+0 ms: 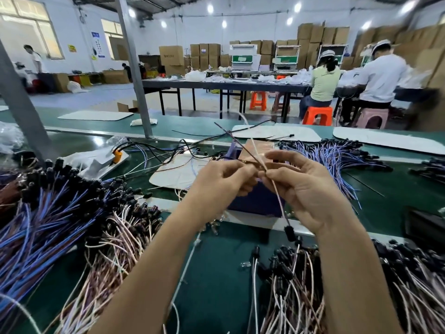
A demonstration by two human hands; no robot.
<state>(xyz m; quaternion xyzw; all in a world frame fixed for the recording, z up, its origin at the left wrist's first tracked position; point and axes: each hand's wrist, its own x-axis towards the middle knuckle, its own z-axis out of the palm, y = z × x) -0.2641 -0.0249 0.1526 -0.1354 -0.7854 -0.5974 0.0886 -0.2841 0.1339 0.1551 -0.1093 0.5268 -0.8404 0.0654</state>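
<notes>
1. Green table [216, 273] under the purple box [255, 201], carrying all the stock within arm's reach.
2. Blue wire heap [48, 213] far left of the box, pink wire heap [120, 237] nearer on the same side, second pink heap [301, 285] in front of the box to the right; sorted by colour, probably for quick picking.
3. Left grip [224, 179] just above the box's left edge, fingers curled, thumb and forefinger pinched on a dark wire [231, 138] slanting up and away beyond the box.
4. Right grip [303, 186] above the box's right side, thumb and forefinger closed on a pink wire [276, 198], remaining fingers loosely spread, likely to keep the meeting point in sight.
5. Both wires crossing right over the box, meeting between the two pinches, seemingly for joining or pairing.
6. Black end cap [289, 232] dangling from the pink wire in front of the box, untouched by either grip.
</notes>
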